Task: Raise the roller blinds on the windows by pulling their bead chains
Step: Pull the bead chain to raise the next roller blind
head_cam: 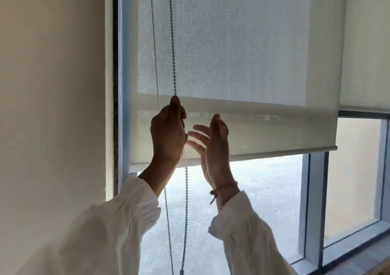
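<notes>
Against the window frame (121, 84) as landmark: 2 roller blinds, the nearer blind (232, 63) just right of it, the second blind (367, 42) farther right. 2 bead chain strands (173, 42) hang beside it. 2 hands, left hand (167, 135) and right hand (213, 146). 1 bracelet (223, 188). 2 white sleeves (118, 228).

Woven cloth, beaded chain
The roller blind (232, 63) looks matt, finely woven, translucent; the bead chain (173, 42) smooth; the sleeves (118, 222) soft cloth.
</notes>
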`<state>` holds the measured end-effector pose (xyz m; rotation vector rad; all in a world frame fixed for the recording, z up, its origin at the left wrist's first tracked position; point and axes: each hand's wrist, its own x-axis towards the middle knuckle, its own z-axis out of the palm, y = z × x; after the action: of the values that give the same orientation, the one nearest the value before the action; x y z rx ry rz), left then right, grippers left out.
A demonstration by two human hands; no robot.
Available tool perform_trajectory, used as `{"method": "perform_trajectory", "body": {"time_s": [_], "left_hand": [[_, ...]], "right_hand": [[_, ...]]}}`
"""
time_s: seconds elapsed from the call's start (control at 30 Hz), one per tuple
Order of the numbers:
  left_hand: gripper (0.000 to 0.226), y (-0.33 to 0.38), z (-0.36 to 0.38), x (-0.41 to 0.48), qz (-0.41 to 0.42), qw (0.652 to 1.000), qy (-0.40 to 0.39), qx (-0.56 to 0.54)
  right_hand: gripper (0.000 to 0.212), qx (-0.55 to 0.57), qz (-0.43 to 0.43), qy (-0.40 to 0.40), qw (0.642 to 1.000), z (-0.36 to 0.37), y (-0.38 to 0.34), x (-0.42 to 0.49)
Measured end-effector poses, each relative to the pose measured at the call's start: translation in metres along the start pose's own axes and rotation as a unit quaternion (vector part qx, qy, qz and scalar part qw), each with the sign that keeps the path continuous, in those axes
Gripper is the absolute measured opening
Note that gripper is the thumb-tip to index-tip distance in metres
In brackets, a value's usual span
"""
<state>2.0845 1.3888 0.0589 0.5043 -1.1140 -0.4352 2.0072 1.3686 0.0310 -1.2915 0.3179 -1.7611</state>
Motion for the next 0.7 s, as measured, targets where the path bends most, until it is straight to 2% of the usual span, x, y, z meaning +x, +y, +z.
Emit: {"method": "perform_trajectory", "body": {"time_s": [0.13, 0.3, 0.4, 0.47, 0.57, 0.7], "left_hand": [[0.041, -0.02, -0.012, -0.033, 0.0, 1.0, -0.03, 0.003], [0.045, -0.053, -0.024, -0.078, -0.002, 0.998, -0.031, 0.059], [0.042, -0.067, -0.032, -0.101, 0.002, 0.995, -0.023, 0.098], [0.04, -0.07, -0.033, -0.107, -0.006, 0.995, -0.032, 0.094], [0.046, -0.068, -0.031, -0.1, -0.054, 0.995, -0.058, 0.067], [0.052, -0.059, -0.037, -0.064, -0.153, 0.986, -0.043, 0.053]], "right_hand": [[0.049, 0.052, -0.009, -0.039, 0.998, 0.012, -0.03, 0.016], [0.044, 0.048, 0.033, -0.106, 0.993, 0.031, -0.042, 0.017], [0.031, 0.007, 0.056, -0.113, 0.992, 0.041, -0.053, 0.02], [0.038, -0.058, 0.016, -0.062, 0.996, 0.049, -0.051, 0.022], [0.054, -0.118, -0.136, 0.024, 0.983, 0.056, -0.037, 0.023], [0.052, -0.131, -0.195, 0.041, 0.971, 0.052, -0.032, 0.022]]}}
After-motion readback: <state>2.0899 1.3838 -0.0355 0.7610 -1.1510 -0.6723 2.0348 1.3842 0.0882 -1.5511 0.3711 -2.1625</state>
